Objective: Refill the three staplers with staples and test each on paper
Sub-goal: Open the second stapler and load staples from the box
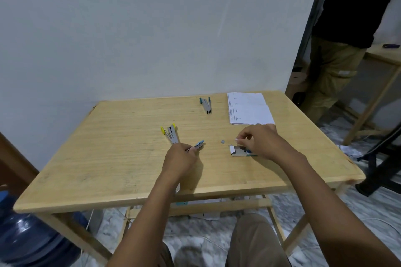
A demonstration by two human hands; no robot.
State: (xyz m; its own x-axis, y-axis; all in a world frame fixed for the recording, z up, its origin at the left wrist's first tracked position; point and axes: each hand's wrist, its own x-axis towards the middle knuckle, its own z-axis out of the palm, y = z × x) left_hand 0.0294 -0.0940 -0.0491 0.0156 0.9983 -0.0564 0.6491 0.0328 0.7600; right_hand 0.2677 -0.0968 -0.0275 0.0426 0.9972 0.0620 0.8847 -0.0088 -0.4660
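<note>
Three small staplers lie on the wooden table. The teal stapler rests at the back, hinged apart. A yellow-tipped stapler lies spread apart near the middle. My left hand grips the light-blue stapler flat on the table. My right hand pinches a small strip of staples just above the opened staple box. A loose bit of staples lies between the hands. The folded sheets of paper sit at the back right.
A white wall stands behind the table. A person in a black top and khaki trousers stands at the right beside another wooden table. A blue water jug sits on the floor at the lower left.
</note>
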